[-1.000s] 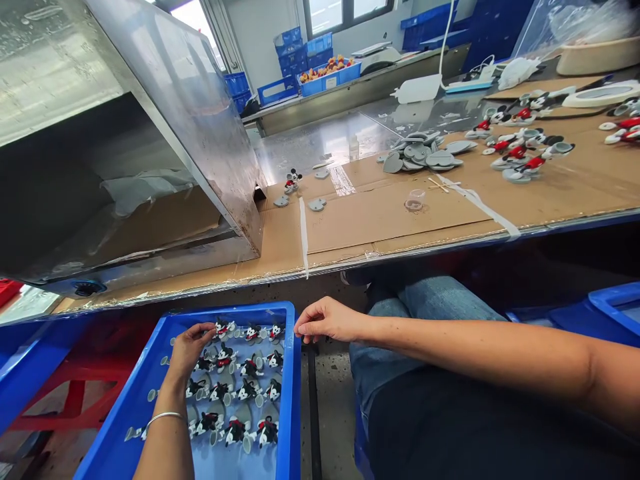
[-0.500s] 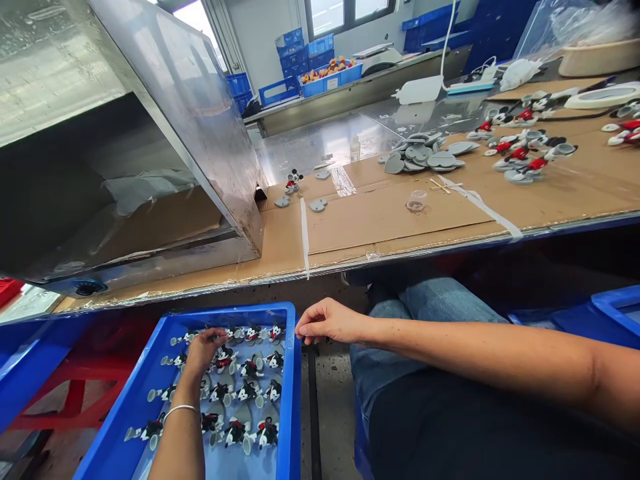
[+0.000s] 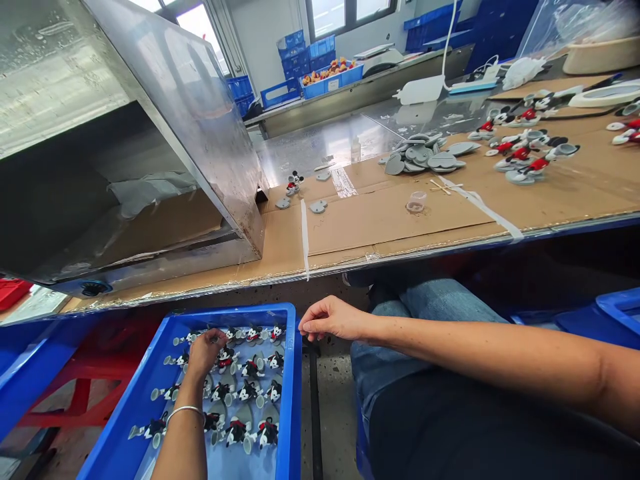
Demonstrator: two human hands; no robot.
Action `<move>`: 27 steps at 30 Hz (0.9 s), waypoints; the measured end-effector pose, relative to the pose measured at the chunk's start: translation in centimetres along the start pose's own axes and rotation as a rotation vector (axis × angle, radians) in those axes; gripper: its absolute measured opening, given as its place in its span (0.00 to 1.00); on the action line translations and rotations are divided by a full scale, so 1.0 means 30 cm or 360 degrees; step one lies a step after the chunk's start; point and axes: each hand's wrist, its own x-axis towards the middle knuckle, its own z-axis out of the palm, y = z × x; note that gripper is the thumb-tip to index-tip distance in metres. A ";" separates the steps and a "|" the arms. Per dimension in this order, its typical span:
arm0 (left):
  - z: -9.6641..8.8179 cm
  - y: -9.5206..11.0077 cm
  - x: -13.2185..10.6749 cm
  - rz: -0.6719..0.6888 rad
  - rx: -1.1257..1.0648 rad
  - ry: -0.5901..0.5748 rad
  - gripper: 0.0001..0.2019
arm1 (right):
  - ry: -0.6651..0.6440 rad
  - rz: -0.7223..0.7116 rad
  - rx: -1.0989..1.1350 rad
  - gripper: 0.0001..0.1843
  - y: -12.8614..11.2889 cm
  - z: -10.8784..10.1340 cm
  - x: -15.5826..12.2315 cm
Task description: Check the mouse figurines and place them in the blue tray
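Note:
A blue bin (image 3: 290, 400) stands on the floor below the bench edge, with rows of small black, white and red mouse figurines (image 3: 253, 390) on grey bases laid inside. My left hand (image 3: 204, 352), a silver bangle on its wrist, lies in the bin's far left part. Its curled fingers rest on the figurines of the top rows, and whether they grip one is hidden. My right hand (image 3: 330, 319) reaches across my lap, fingertips pinched at the bin's far right corner rim.
A cardboard-covered bench (image 3: 400, 220) carries a steel hood (image 3: 150, 133) at left, a lone figurine (image 3: 294, 181), a pile of grey bases (image 3: 420, 155), a small clear cup (image 3: 416, 200) and more figurines (image 3: 525, 157) at right. Other blue bins (image 3: 620, 307) flank my legs.
My left hand and forearm shifted right and slightly deeper into the bin, uncovering the left column of figurines. My right hand stayed at the bin's corner.

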 end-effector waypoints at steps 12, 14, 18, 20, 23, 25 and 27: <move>-0.004 0.026 -0.007 -0.0013 -0.0014 -0.0015 0.14 | 0.0001 -0.0001 0.0001 0.15 0.005 -0.005 0.003; 0.000 0.021 -0.004 -0.0022 0.0001 -0.0016 0.14 | 0.0008 0.0006 -0.0004 0.15 0.007 -0.009 0.000; 0.016 0.016 0.004 -0.0033 0.0018 -0.0008 0.15 | 0.0021 0.0018 -0.0008 0.17 0.011 -0.013 -0.002; 0.013 0.011 0.006 -0.0015 -0.0003 -0.0001 0.15 | 0.0019 0.0019 -0.0007 0.17 0.011 -0.014 -0.002; -0.032 -0.022 0.003 -0.0005 -0.0071 0.0066 0.14 | 0.0016 0.0012 -0.0006 0.17 0.010 -0.019 -0.003; -0.087 -0.063 -0.001 -0.0089 -0.0085 0.0186 0.14 | 0.0020 0.0004 -0.0006 0.16 0.010 -0.025 -0.004; -0.141 -0.109 -0.004 -0.0239 -0.0040 0.0332 0.15 | 0.0026 -0.0001 -0.0004 0.16 0.011 -0.029 -0.005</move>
